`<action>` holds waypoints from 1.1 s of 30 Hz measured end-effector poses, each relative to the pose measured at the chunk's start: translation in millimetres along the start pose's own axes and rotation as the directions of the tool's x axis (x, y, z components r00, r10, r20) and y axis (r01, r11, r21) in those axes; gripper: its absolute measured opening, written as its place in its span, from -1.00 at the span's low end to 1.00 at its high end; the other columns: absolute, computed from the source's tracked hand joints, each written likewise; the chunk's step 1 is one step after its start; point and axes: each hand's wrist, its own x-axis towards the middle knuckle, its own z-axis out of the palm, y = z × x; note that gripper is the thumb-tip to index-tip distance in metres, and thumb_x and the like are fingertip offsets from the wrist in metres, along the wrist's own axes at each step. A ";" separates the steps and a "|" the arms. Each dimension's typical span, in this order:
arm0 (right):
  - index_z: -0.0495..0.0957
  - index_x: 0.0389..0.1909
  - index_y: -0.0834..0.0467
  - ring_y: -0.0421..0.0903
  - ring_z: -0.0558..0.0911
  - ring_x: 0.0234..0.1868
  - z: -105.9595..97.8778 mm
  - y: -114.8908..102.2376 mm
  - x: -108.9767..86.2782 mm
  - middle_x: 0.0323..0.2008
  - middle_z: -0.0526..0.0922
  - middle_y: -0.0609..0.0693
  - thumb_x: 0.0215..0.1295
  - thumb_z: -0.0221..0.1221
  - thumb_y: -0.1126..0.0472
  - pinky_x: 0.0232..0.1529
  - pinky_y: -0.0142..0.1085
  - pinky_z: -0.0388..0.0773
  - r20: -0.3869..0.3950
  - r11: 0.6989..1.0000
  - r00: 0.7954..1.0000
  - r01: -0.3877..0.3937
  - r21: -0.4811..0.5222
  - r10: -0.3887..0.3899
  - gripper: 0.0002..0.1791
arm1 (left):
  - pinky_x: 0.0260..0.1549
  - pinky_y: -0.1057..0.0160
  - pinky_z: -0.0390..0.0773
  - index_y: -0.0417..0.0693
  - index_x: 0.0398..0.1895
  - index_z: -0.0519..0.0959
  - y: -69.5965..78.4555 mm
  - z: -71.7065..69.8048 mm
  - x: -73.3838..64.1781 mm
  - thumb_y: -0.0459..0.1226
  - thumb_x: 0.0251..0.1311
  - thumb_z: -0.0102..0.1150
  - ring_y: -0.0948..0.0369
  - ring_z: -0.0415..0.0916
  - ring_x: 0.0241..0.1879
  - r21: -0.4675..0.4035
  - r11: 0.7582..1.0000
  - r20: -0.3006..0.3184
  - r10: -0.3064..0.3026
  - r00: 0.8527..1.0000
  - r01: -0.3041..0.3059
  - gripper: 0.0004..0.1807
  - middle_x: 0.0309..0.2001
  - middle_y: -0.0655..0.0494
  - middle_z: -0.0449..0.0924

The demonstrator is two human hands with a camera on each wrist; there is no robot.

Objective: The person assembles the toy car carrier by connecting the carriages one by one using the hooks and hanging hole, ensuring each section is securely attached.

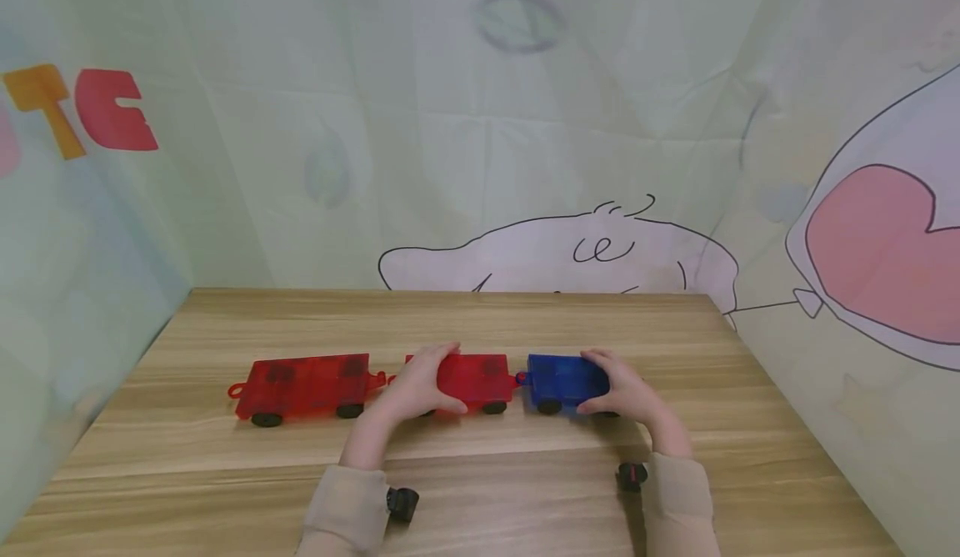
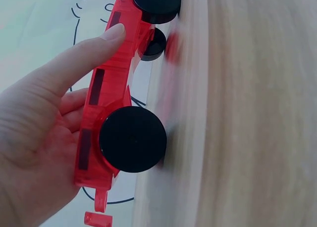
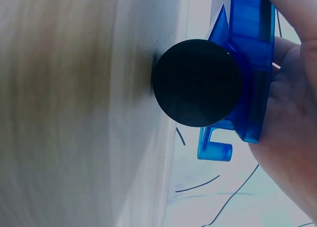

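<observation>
My left hand (image 1: 424, 388) grips a translucent red toy wagon (image 1: 483, 383) with black wheels, thumb along the near side and fingers over the far side. My right hand (image 1: 621, 388) holds a translucent blue toy wagon (image 1: 558, 376) by its right end, thumb in front and fingers behind. Between these two, the red and blue couplings overlap in the head view. Further left stands a longer red wagon (image 1: 311, 383), its right coupling (image 1: 377, 380) close to the left end of the middle wagon. A blue hook (image 3: 216, 150) sticks out below the black wheel (image 3: 198, 82) in the right wrist view.
All the wagons stand in a row on a wood-grain table (image 1: 510, 490). Behind it hangs a pale printed cloth (image 1: 337, 82) with cartoon drawings, reaching down both sides. Small black wrist cameras (image 1: 402, 504) sit at both sleeves.
</observation>
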 end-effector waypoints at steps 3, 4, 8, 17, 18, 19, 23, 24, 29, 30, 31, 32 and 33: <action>0.25 0.36 0.40 0.42 0.26 0.34 -0.1 -0.3 -0.5 0.33 0.27 0.43 -0.10 0.51 0.14 0.30 0.30 0.22 -0.001 1.000 1.000 -0.001 -0.001 0.001 0.01 | 0.19 -0.14 0.46 -0.19 0.42 0.27 0.2 0.2 -0.2 -0.23 -0.17 0.57 -0.06 0.30 0.29 -0.002 1.000 0.001 -0.002 1.000 0.002 0.00 0.33 -0.12 0.37; 0.26 0.36 0.40 0.42 0.26 0.35 0.0 -0.5 -0.6 0.33 0.27 0.43 -0.10 0.51 0.14 0.31 0.30 0.22 -0.002 1.000 1.000 -0.001 0.002 0.001 0.01 | 0.19 -0.14 0.47 -0.19 0.42 0.27 0.2 0.2 -0.2 -0.23 -0.17 0.57 -0.06 0.30 0.29 -0.003 1.000 0.000 -0.003 1.000 0.003 0.00 0.32 -0.12 0.37; 0.27 0.35 0.40 0.41 0.27 0.34 0.5 -0.5 -0.6 0.32 0.28 0.43 -0.11 0.52 0.14 0.32 0.29 0.22 -0.008 1.000 1.000 0.001 0.001 -0.001 0.01 | 0.19 -0.14 0.47 -0.20 0.41 0.28 0.3 0.3 -0.3 -0.23 -0.17 0.57 -0.06 0.30 0.29 -0.001 1.000 -0.001 0.005 1.000 -0.005 0.00 0.32 -0.12 0.38; 0.28 0.35 0.40 0.40 0.28 0.34 1.1 -0.8 -0.9 0.32 0.29 0.42 -0.14 0.54 0.15 0.31 0.28 0.23 -0.015 1.000 1.000 0.002 -0.010 -0.002 0.01 | 0.19 -0.14 0.47 -0.20 0.41 0.29 0.2 0.6 -0.5 -0.25 -0.18 0.57 -0.07 0.30 0.30 -0.007 1.000 -0.003 0.011 1.000 -0.011 -0.01 0.32 -0.12 0.38; 0.28 0.35 0.40 0.40 0.28 0.34 1.1 -0.8 -0.9 0.32 0.29 0.42 -0.15 0.54 0.16 0.31 0.28 0.23 -0.015 1.000 1.000 0.002 -0.011 -0.002 0.02 | 0.19 -0.14 0.47 -0.20 0.41 0.29 0.3 0.5 -0.5 -0.25 -0.18 0.57 -0.07 0.30 0.30 -0.007 1.000 -0.002 0.011 1.000 -0.011 -0.01 0.32 -0.12 0.38; 0.28 0.35 0.40 0.40 0.28 0.34 1.1 -0.8 -0.9 0.32 0.29 0.42 -0.15 0.54 0.16 0.31 0.28 0.23 -0.015 1.000 1.000 0.001 -0.012 -0.001 0.02 | 0.19 -0.13 0.47 -0.21 0.41 0.29 0.5 0.4 -0.5 -0.25 -0.18 0.57 -0.07 0.30 0.30 -0.007 1.000 -0.002 0.010 1.000 -0.010 -0.01 0.32 -0.12 0.38; 0.29 0.35 0.39 0.40 0.29 0.34 1.3 0.0 -0.4 0.32 0.30 0.41 -0.17 0.55 0.16 0.31 0.27 0.23 -0.022 1.000 1.000 -0.002 -0.015 0.002 0.03 | 0.20 -0.13 0.46 -0.22 0.41 0.28 0.3 0.6 -0.3 -0.25 -0.16 0.57 -0.07 0.30 0.30 -0.011 1.000 0.001 0.010 1.000 -0.010 -0.01 0.33 -0.13 0.37; 0.29 0.35 0.39 0.40 0.29 0.33 1.3 0.1 -0.2 0.32 0.30 0.41 -0.18 0.55 0.15 0.31 0.27 0.24 -0.024 1.000 1.000 -0.002 -0.019 0.002 0.03 | 0.21 -0.13 0.46 -0.22 0.41 0.28 0.3 0.7 -0.4 -0.25 -0.16 0.56 -0.07 0.30 0.30 -0.010 1.000 0.001 0.011 1.000 -0.011 -0.01 0.33 -0.13 0.37; 0.29 0.35 0.39 0.40 0.30 0.33 1.8 -0.1 1.3 0.31 0.31 0.42 -0.19 0.55 0.14 0.31 0.27 0.24 -0.034 0.999 0.999 -0.003 -0.036 0.002 0.04 | 0.20 -0.13 0.46 -0.22 0.41 0.28 0.0 1.2 -0.3 -0.25 -0.16 0.57 -0.07 0.30 0.30 -0.001 1.000 -0.003 0.011 1.000 -0.011 -0.01 0.33 -0.13 0.37; 0.28 0.35 0.39 0.41 0.30 0.34 1.8 -0.2 1.6 0.32 0.31 0.42 -0.19 0.56 0.14 0.32 0.27 0.24 -0.035 0.999 0.999 -0.003 -0.041 0.002 0.04 | 0.20 -0.13 0.46 -0.22 0.41 0.28 -0.2 1.3 -0.1 -0.25 -0.17 0.57 -0.07 0.30 0.30 0.001 1.000 -0.003 0.012 1.000 -0.012 -0.01 0.33 -0.13 0.37; 0.28 0.35 0.40 0.41 0.29 0.34 1.8 -0.4 1.7 0.32 0.31 0.43 -0.20 0.56 0.14 0.32 0.27 0.23 -0.037 0.999 0.999 -0.005 -0.043 0.003 0.05 | 0.21 -0.12 0.46 -0.22 0.41 0.28 -0.4 1.4 0.2 -0.25 -0.16 0.57 -0.07 0.30 0.30 0.002 1.000 -0.002 0.011 1.000 -0.011 -0.01 0.33 -0.13 0.36; 0.28 0.35 0.40 0.41 0.29 0.34 1.8 -0.5 1.9 0.32 0.31 0.43 -0.20 0.56 0.14 0.32 0.27 0.23 -0.038 0.999 0.999 -0.007 -0.049 0.005 0.05 | 0.21 -0.12 0.46 -0.22 0.41 0.28 -0.7 1.5 0.5 -0.25 -0.16 0.57 -0.07 0.29 0.31 0.001 1.000 -0.001 0.010 1.000 -0.010 -0.01 0.34 -0.13 0.36; 0.28 0.35 0.40 0.42 0.28 0.35 2.0 -0.6 2.1 0.32 0.30 0.44 -0.21 0.56 0.14 0.32 0.28 0.22 -0.040 0.999 0.999 -0.011 -0.049 0.009 0.06 | 0.21 -0.12 0.46 -0.22 0.41 0.28 -0.9 1.5 0.7 -0.25 -0.16 0.57 -0.07 0.29 0.31 0.001 1.000 0.001 0.011 1.000 -0.011 -0.01 0.34 -0.13 0.36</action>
